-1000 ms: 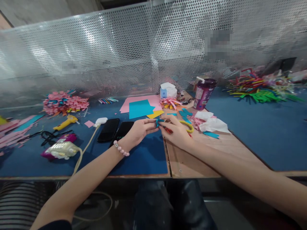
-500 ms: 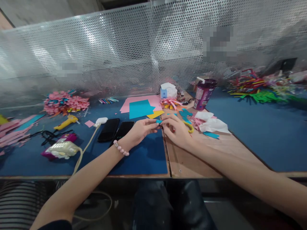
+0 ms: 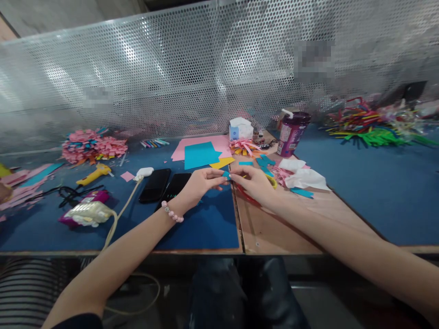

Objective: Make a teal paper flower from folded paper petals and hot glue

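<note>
Between my two hands is a small piece of blue paper (image 3: 226, 175), pinched at the fingertips over the seam of the table. My left hand (image 3: 202, 185), with a pink bead bracelet at the wrist, grips its left side. From the right, my right hand (image 3: 253, 183) pinches the same piece with thumb and forefinger. Partly hidden beneath my right hand lie yellow-handled scissors (image 3: 272, 181) and a red curved thing (image 3: 247, 195). Blue paper scraps (image 3: 265, 162) lie just beyond that hand.
Blue sheets (image 3: 200, 154) lie on pink paper behind my hands. Two phones (image 3: 155, 185), a yellow glue gun (image 3: 95, 174) and a cable are at left. A purple cup (image 3: 292, 133), tissue box (image 3: 240, 130) and crumpled tissue (image 3: 308, 177) stand or lie right. A perforated metal screen (image 3: 171, 77) borders the back.
My right hand has shifted slightly and its fingers have changed their hold on the blue paper. The red thing beneath it now shows. A bit of another person's hand appears at far left.
</note>
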Tool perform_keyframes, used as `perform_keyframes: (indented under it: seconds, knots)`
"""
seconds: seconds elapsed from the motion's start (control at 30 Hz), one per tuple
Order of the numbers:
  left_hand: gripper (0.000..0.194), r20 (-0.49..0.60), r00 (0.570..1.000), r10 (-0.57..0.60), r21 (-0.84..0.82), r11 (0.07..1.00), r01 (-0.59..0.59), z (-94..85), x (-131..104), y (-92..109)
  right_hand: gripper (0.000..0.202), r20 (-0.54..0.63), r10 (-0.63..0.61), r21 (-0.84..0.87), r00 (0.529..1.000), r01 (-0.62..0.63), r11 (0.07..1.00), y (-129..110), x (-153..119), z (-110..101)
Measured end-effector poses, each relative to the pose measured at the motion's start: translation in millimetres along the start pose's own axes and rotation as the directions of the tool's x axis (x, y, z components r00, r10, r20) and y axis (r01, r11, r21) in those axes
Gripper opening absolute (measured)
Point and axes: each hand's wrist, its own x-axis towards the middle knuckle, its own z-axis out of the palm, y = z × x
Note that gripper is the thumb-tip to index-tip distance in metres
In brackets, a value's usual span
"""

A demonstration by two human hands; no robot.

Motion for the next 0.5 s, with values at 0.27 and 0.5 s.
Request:
perform_keyframes:
  seconds: [0.27, 0.5]
  knots:
    - [0.031, -0.012, 1.000, -0.002, 0.043, 0.999, 0.003, -3.3, 3.1, -2.5, 0.020, 0.053, 0.027, -0.013, 0.998, -0.027, 1.000, 5.3, 5.8, -5.9]
    - [0.027, 0.002, 0.998, 0.067, 0.169, 0.983, -0.066, -3.4, 4.0, -4.3, 0.017, 0.105, 0.008, -0.089, 0.994, 0.001, 0.996, 3.2, 6.7, -8.1]
